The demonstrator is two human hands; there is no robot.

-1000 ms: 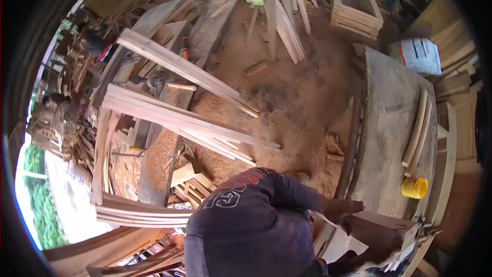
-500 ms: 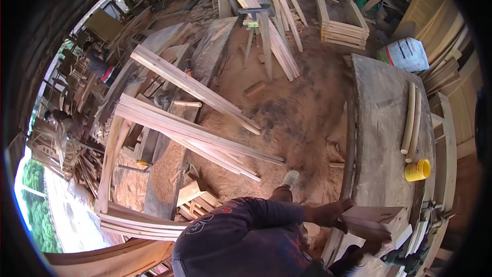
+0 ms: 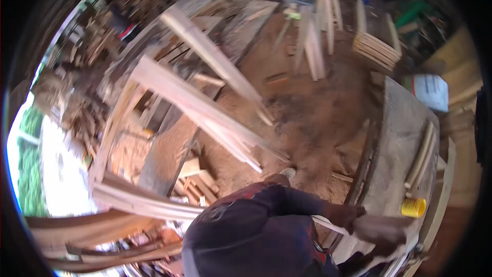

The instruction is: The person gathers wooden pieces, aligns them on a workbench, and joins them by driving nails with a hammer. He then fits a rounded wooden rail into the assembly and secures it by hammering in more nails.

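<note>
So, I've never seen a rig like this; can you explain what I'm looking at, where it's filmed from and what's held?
No robot here: a person works with bare hands, filmed by one camera worn on the head, looking forward and down. The dark shirt at the bottom is the wearer's own. At the right, a bench bears two wooden rods and a yellow tub. The left hand grips a piece of wood; the right hand is at its lower side, too blurred to judge its grip.

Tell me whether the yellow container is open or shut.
Open: the yellow container shows its round mouth, with no lid visible.
</note>
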